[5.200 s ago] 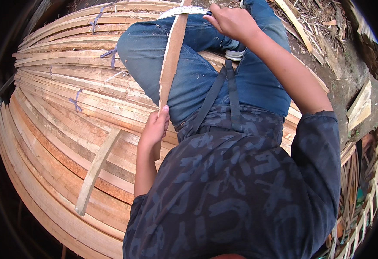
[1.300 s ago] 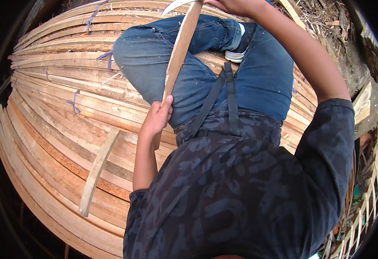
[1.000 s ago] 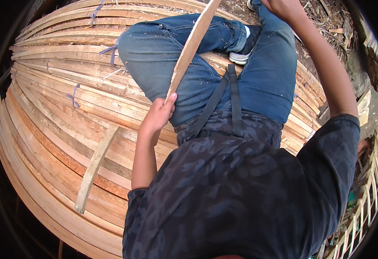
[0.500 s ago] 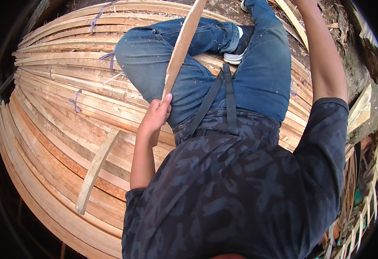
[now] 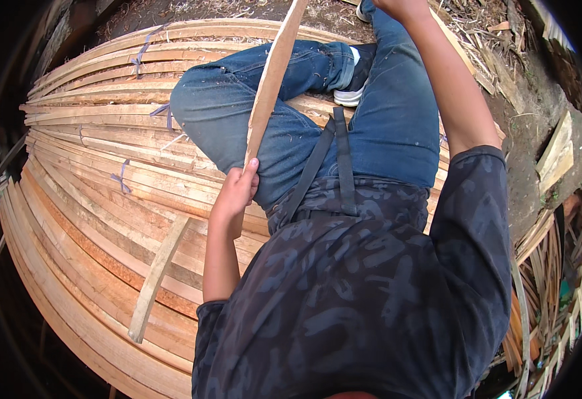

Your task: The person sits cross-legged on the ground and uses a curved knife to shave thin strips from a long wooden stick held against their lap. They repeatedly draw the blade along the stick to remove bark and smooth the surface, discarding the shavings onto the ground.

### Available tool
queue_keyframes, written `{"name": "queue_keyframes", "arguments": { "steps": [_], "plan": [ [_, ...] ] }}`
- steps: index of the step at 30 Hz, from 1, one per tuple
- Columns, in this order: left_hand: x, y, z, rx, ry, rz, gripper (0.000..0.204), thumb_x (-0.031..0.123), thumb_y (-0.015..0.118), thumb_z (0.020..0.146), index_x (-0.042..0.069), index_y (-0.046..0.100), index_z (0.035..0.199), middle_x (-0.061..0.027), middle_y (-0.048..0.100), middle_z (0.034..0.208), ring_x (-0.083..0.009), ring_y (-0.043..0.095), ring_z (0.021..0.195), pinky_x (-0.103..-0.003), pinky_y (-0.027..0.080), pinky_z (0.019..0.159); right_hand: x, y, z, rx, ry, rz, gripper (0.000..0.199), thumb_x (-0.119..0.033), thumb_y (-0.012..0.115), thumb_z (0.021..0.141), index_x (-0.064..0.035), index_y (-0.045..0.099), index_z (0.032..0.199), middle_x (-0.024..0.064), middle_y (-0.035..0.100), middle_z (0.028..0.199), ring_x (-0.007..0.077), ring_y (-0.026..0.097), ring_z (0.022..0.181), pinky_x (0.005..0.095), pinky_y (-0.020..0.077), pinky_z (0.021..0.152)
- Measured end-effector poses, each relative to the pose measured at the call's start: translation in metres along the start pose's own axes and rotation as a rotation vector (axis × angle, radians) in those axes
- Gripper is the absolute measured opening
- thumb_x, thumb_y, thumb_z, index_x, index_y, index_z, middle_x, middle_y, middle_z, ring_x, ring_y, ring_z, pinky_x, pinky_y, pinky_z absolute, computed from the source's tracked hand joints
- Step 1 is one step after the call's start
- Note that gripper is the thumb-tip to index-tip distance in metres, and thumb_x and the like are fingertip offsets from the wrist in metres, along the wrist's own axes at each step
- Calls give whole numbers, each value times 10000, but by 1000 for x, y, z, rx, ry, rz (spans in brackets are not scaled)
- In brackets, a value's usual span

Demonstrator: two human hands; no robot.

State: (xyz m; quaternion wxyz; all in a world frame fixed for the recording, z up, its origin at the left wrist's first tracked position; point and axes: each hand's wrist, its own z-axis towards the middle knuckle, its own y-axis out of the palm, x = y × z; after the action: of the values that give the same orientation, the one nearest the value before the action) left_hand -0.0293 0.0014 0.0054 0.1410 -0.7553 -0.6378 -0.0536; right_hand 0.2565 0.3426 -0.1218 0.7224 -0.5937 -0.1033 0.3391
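Observation:
I sit on a stack of long wooden slats (image 5: 91, 199) with my knees drawn up in blue jeans (image 5: 291, 139). My left hand (image 5: 237, 189) grips the lower end of a long thin wooden strip (image 5: 271, 80), which rises steeply across my left thigh and runs out of the top of the picture. My right arm reaches up on the right, and only the heel of my right hand (image 5: 397, 6) shows at the top edge. Its fingers are cut off, so what it holds is hidden. It is apart from the strip, to its right.
The slats are tied in bundles with bluish bands (image 5: 121, 181). A short loose slat (image 5: 158, 276) lies across them at lower left. On the right are bare dirt, a pale wood block (image 5: 557, 156) and dry split scraps (image 5: 557, 299).
My right hand has left the strip's upper end and risen to the top edge. The strip's top has swung from left to right and back a little. My left hand keeps its grip.

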Motion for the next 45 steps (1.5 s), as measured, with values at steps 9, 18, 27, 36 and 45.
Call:
{"name": "queue_keyframes", "arguments": {
  "steps": [9,18,27,36,45],
  "plan": [
    [-2,-1,1,-54,-56,-108,589,536,446,960,84,438,582,37,335,488,-81,297,417,-261,265,397,-37,4,-39,-86,-9,84,243,-337,528,932,-97,558,959,151,638,764,331,639,639,421,504,520],
    [-7,9,5,94,56,11,594,490,454,971,39,496,586,10,399,495,-89,370,451,-277,306,428,-98,29,-50,-37,433,352,288,-349,520,949,-67,528,1005,205,649,718,426,632,694,514,505,600],
    [-5,20,-4,260,120,113,611,438,472,977,-13,501,567,-46,406,478,-117,402,469,-320,337,463,-145,0,-84,-183,393,755,337,-367,590,912,-33,557,938,188,641,700,402,639,689,456,503,604],
    [-49,28,-34,435,333,436,442,297,491,967,-64,581,729,-274,544,610,-440,567,603,-470,414,551,-135,-31,-106,-219,426,762,327,-337,606,907,-22,589,992,175,638,695,385,636,674,437,487,587],
    [-83,38,-38,499,349,447,375,248,512,952,-47,582,731,-275,558,628,-453,565,596,-479,414,541,-159,-55,-107,-239,252,611,290,-365,613,898,-79,577,869,118,594,572,348,616,574,434,481,504]
  ]
}}
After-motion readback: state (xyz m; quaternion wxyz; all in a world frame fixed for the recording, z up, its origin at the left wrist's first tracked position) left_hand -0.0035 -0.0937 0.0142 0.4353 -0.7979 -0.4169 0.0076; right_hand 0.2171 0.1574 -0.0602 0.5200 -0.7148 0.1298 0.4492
